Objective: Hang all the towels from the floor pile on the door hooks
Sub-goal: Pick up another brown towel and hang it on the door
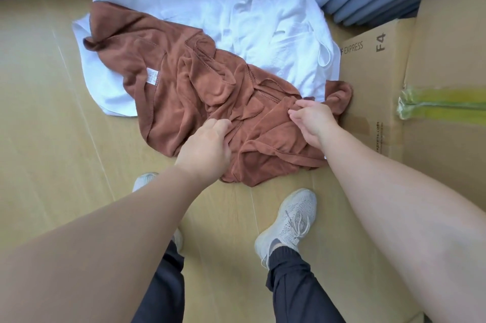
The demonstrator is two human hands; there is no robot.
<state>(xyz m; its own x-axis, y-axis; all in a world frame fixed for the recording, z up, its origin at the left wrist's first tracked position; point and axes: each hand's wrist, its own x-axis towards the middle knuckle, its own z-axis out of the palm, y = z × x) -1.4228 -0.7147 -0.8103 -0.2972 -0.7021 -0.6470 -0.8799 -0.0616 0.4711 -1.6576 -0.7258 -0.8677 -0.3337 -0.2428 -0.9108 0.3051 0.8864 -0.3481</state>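
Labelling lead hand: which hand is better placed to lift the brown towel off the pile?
Probably right: the right hand pinches a hemmed edge of the brown towel; the left hand grips bunched middle fabric.

One head-worn wide-angle view, steeply downward, close above the brown towel (171, 86) on the floor (47, 117)

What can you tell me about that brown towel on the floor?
The brown towel is soft-looking, rust-coloured cloth with stitched hems and a small white label. It lies crumpled on the wooden floor, its far part over the white towels. The left hand grips its middle; the right hand pinches a fold near its right end.
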